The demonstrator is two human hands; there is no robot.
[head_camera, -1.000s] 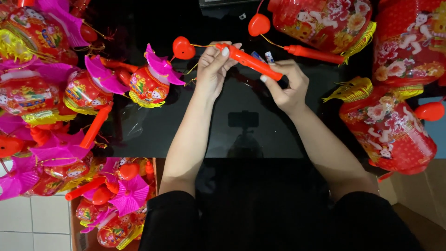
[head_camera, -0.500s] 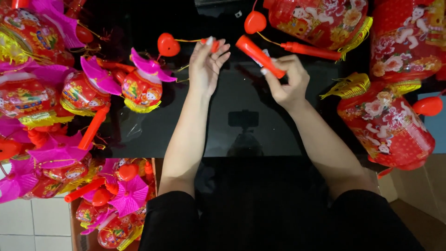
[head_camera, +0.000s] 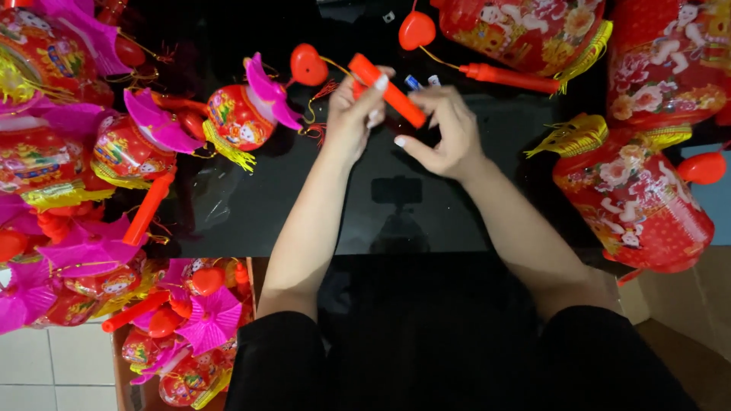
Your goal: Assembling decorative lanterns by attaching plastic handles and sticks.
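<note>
Near the upper middle of the frame, both hands meet over a glossy black tabletop (head_camera: 251,205). The left hand (head_camera: 356,114) closes its fingers around the upper end of a smooth orange plastic lantern handle (head_camera: 387,90), a straight stick lying slantwise from upper left to lower right. The right hand (head_camera: 445,133) grips the stick's lower end with curled fingers, thumb stretched out beneath it. A thin gold cord runs from the handle's top to a shiny red heart-shaped plastic piece (head_camera: 308,65), just left of the left hand. Further left sits a small round red paper lantern (head_camera: 240,116) with magenta pleated fans and a yellow fringe. At the right edge rests a larger barrel-shaped red lantern (head_camera: 636,202), printed with flowers and figures, topped by a gold tassel.
</note>
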